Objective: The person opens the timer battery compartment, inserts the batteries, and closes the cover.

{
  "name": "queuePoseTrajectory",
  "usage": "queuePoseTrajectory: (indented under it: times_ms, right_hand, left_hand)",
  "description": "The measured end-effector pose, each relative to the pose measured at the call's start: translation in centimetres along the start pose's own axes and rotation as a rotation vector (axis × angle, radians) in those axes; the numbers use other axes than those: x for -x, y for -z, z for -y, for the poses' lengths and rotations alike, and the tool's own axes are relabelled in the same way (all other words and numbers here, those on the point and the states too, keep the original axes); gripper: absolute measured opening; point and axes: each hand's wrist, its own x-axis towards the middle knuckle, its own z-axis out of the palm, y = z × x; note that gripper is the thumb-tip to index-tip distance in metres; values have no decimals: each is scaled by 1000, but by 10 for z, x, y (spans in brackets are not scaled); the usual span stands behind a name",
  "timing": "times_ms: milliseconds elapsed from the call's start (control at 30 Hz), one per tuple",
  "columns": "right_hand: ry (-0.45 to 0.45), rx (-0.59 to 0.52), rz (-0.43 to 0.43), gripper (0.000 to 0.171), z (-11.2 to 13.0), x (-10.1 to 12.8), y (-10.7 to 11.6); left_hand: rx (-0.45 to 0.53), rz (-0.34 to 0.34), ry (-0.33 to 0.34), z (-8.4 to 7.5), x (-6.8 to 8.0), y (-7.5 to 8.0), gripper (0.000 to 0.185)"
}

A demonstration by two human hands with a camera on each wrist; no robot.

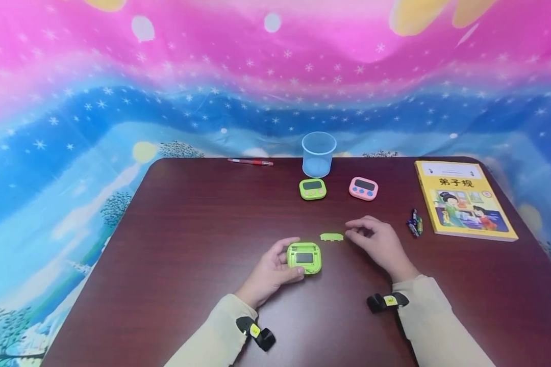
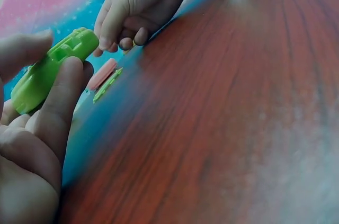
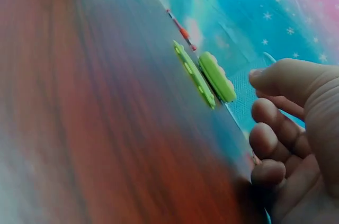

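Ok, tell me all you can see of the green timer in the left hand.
The green timer is a small rounded square of glossy lime plastic. It lies back side up on the table, showing a dark rectangular recess. The left hand grips its left edge, thumb below, fingers above. A small green cover piece lies apart, just beyond it.

Dark wooden table (image 1: 188,214) against starry pink-blue cloth (image 1: 119,92)
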Motion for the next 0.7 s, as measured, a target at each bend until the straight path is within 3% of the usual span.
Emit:
queuePoseTrajectory:
  times_ms: [200, 367, 700]
  right_hand:
    - [-45, 57, -145, 25, -5, -3, 14]
    - [-150, 128, -245, 30, -13, -4, 38]
    - [-361, 205, -167, 46, -40, 2, 80]
  left_hand:
    - [-8, 56, -15, -3, 1, 3, 85]
    - [-9, 52, -21, -3, 0, 1, 85]
    - [-37, 53, -22, -5, 0, 2, 84]
